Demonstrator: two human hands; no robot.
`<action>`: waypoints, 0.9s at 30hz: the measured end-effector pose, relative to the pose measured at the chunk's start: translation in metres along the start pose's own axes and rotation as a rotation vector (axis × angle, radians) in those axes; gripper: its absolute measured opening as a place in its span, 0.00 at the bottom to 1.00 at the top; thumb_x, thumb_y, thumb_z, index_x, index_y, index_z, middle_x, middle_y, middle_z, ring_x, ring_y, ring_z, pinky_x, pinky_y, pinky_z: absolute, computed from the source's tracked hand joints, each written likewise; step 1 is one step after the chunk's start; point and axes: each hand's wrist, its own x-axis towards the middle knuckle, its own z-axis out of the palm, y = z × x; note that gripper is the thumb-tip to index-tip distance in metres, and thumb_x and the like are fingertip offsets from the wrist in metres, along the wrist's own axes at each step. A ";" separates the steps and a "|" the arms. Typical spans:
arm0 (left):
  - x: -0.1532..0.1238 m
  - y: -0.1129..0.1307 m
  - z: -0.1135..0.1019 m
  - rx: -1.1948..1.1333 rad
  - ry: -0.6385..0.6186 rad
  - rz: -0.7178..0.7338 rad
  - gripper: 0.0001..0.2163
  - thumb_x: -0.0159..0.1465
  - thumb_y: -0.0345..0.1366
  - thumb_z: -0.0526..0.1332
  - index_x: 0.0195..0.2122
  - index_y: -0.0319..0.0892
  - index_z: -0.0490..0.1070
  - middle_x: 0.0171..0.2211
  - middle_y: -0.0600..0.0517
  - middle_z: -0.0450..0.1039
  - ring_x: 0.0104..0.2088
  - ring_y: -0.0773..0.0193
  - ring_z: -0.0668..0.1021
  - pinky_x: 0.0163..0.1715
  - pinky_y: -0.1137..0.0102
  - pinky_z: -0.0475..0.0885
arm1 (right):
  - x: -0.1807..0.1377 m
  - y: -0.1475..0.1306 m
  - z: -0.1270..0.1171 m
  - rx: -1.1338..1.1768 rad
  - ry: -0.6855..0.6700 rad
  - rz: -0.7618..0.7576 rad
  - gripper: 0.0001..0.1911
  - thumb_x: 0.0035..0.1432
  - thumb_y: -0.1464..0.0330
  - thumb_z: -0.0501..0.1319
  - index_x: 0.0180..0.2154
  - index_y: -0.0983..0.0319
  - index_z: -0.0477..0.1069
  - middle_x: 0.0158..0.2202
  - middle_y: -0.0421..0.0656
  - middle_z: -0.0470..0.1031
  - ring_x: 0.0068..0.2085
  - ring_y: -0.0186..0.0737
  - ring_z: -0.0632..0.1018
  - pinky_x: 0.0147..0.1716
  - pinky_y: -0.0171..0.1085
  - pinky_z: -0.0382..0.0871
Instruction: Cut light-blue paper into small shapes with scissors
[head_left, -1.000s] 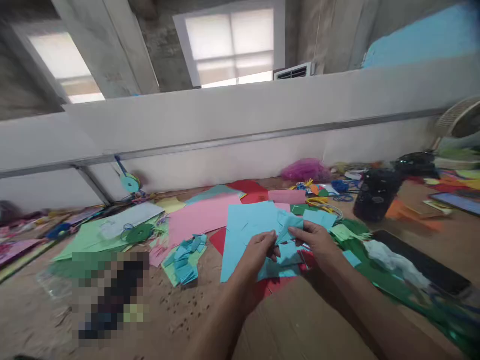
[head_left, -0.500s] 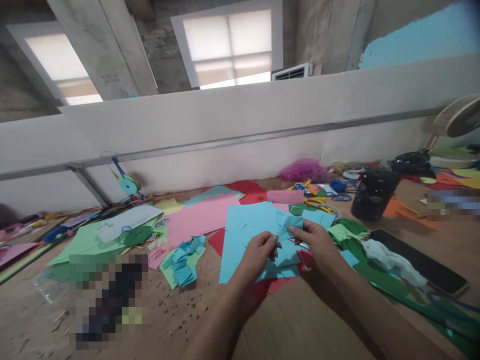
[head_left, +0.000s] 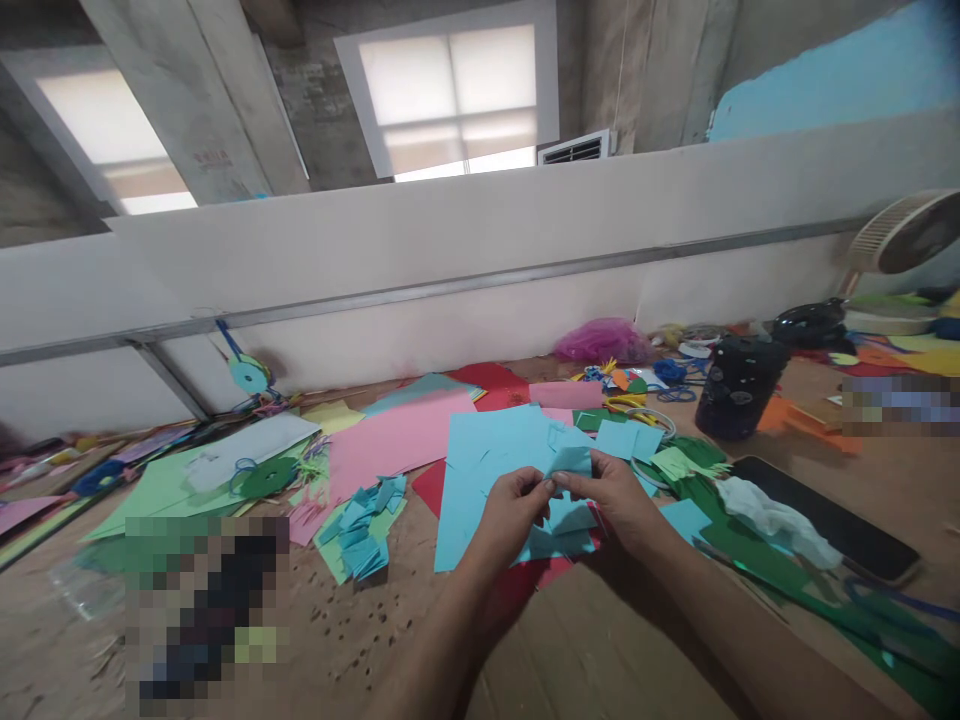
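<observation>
So the biggest thing here is the long white partition (head_left: pixel 375 230) across the back, and below it a brown tabletop (head_left: pixel 420 625) that's honestly buried in craft paper. Largest stuff near the hands: a big light-blue sheet (head_left: pixel 476 480) lying right under and beyond them, slit-like marks on it, with a pink sheet (head_left: pixel 397 430) off to its left. Then come the two hands, brought together over the near right part of that blue sheet. Right hand (head_left: pixel 619 495) has thumb and fingers pinched on a small blue piece (head_left: pixel 571 460), which seems folded; left hand (head_left: pixel 514 512) is drawn into a narrow pinch at its near left corner, looks like it's gripping there too, though the exact contact is tough to make out. The piece sits just past the fingertips, its longer side running roughly left to right, and the right hand covers more of it, so that's the nearer one. Over to the left, well apart from the hands, there's a heap of blue slips (head_left: pixel 367 525). As for writing: the dark container (head_left: pixel 742 390) on the right has pale round markings but nothing legible, and the concrete pillar (head_left: pixel 199 100) has faint reddish characters, way too blurry to read. No brands readable anywhere.
</observation>
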 end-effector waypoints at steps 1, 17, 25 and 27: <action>0.000 0.001 0.000 -0.003 -0.009 -0.011 0.13 0.57 0.46 0.60 0.25 0.40 0.68 0.17 0.56 0.63 0.20 0.68 0.66 0.23 0.71 0.60 | 0.000 0.000 0.000 0.004 0.002 0.002 0.13 0.44 0.60 0.71 0.25 0.62 0.73 0.22 0.39 0.72 0.26 0.37 0.69 0.28 0.37 0.61; -0.001 0.005 -0.001 -0.065 -0.032 -0.052 0.15 0.55 0.47 0.62 0.24 0.38 0.70 0.16 0.56 0.63 0.19 0.69 0.65 0.23 0.72 0.60 | 0.006 -0.009 -0.012 0.251 0.180 0.002 0.16 0.45 0.55 0.71 0.28 0.61 0.75 0.19 0.33 0.65 0.21 0.30 0.63 0.23 0.32 0.55; -0.002 0.004 0.000 0.011 -0.034 -0.038 0.14 0.56 0.46 0.60 0.25 0.39 0.71 0.16 0.56 0.63 0.19 0.68 0.65 0.23 0.72 0.60 | -0.001 -0.006 -0.002 0.066 -0.070 0.036 0.17 0.44 0.55 0.71 0.24 0.62 0.73 0.23 0.40 0.74 0.26 0.38 0.72 0.30 0.37 0.64; -0.003 0.006 0.000 0.040 -0.055 -0.021 0.14 0.57 0.45 0.60 0.25 0.38 0.71 0.17 0.56 0.63 0.19 0.68 0.65 0.23 0.71 0.60 | -0.001 -0.006 -0.002 0.136 -0.039 0.054 0.17 0.43 0.56 0.72 0.24 0.62 0.73 0.22 0.39 0.74 0.25 0.38 0.72 0.29 0.38 0.64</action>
